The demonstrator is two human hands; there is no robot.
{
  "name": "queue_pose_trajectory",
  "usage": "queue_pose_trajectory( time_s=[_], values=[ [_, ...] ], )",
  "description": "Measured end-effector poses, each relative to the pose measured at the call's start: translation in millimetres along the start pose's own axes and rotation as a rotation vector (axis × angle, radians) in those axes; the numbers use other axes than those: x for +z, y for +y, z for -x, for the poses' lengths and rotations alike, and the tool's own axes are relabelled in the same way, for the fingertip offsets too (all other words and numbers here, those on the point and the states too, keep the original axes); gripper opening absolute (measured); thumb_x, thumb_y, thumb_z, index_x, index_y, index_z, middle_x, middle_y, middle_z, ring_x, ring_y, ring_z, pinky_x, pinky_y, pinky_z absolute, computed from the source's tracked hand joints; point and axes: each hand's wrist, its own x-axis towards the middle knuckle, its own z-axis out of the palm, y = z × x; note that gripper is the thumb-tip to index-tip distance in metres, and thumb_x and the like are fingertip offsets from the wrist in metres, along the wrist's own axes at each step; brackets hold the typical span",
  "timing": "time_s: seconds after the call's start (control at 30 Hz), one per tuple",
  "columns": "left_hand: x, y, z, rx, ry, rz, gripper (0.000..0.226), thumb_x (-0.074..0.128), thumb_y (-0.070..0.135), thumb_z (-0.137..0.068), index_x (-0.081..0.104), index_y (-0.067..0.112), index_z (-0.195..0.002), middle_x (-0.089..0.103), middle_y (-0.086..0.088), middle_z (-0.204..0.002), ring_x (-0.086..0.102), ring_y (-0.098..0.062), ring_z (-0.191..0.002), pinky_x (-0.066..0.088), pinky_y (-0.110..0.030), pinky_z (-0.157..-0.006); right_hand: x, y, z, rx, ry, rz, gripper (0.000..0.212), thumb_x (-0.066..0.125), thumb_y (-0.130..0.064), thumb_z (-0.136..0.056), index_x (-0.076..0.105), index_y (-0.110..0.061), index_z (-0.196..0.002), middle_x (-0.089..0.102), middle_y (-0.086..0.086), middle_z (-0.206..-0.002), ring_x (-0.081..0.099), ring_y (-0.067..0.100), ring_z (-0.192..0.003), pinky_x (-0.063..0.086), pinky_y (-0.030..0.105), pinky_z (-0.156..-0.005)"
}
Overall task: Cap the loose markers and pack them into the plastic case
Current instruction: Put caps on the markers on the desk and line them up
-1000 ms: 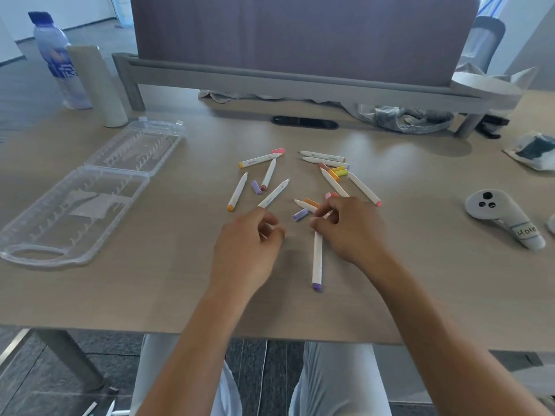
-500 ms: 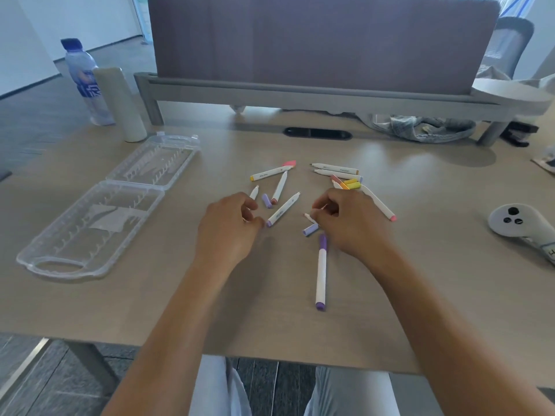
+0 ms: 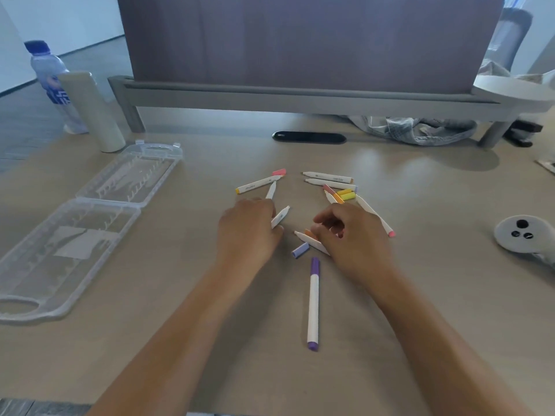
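Several white markers and loose caps lie scattered mid-table. My left hand (image 3: 249,235) curls its fingers round a white uncapped marker (image 3: 280,216), whose tip sticks out past them. My right hand (image 3: 351,238) is curled over an orange cap (image 3: 310,234), pinching it with thumb and fingertip. That hand also partly covers an uncapped marker (image 3: 303,237). A lavender cap (image 3: 300,250) lies loose just in front. A capped purple marker (image 3: 313,304) lies alone nearer to me. The clear plastic case (image 3: 18,307) lies open and empty at the left.
At the back left stand a water bottle (image 3: 54,85) and a pale cylinder (image 3: 93,112). A white controller (image 3: 524,235) lies at the right. A grey divider (image 3: 300,94) runs along the back, with crumpled cloth (image 3: 420,130) under it.
My left hand has moved right and closed on the white marker. My right hand has stayed over the caps, fingers curling lower. The purple marker has not moved.
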Motion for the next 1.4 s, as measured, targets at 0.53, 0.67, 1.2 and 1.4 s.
queue_pose_trajectory(
  time_s=[0.53, 0.67, 1.2, 1.4],
  values=[
    [-18, -16, 23, -0.317, 0.103, 0.587, 0.006, 0.074, 0.029, -0.083, 0.078, 0.027, -0.079, 0.072, 0.01, -0.072, 0.068, -0.016, -0.076, 0.053, -0.031, -0.07, 5, 1, 1, -0.003, 0.007, -0.007, 0.007, 0.069, -0.03, -0.098, 0.074, -0.03, -0.103, 0.073, -0.012, -0.097, 0.063, 0.005, -0.091, 0.049, 0.024, -0.079],
    [-32, -30, 47, -0.415, 0.17, 0.678, 0.009, 0.072, 0.031, -0.085, 0.077, 0.027, -0.08, 0.072, 0.009, -0.071, 0.069, -0.015, -0.07, 0.052, -0.03, -0.068, 11, -2, 5, -0.032, -0.045, 0.02, 0.009, 0.068, -0.028, -0.098, 0.075, -0.03, -0.104, 0.072, -0.012, -0.098, 0.062, 0.006, -0.092, 0.05, 0.026, -0.079],
    [-39, -34, 76, -0.461, 0.131, 0.856, 0.01, 0.071, 0.021, -0.088, 0.078, 0.024, -0.081, 0.073, 0.007, -0.071, 0.064, -0.005, -0.062, 0.04, -0.007, -0.048, 30, -19, 7, -0.241, -0.171, 0.247, 0.009, 0.071, -0.041, -0.097, 0.075, -0.036, -0.103, 0.058, -0.014, -0.095, 0.052, 0.01, -0.097, 0.044, 0.029, -0.078],
    [-38, -32, 75, -0.476, 0.142, 1.031, 0.008, 0.074, 0.016, -0.088, 0.079, 0.021, -0.085, 0.076, 0.002, -0.082, 0.071, -0.014, -0.076, 0.046, -0.01, -0.048, 33, -18, 9, -0.261, -0.171, 0.217, 0.015, 0.072, -0.034, -0.096, 0.075, -0.034, -0.111, 0.057, -0.017, -0.095, 0.053, 0.007, -0.095, 0.047, 0.027, -0.081]
  ],
)
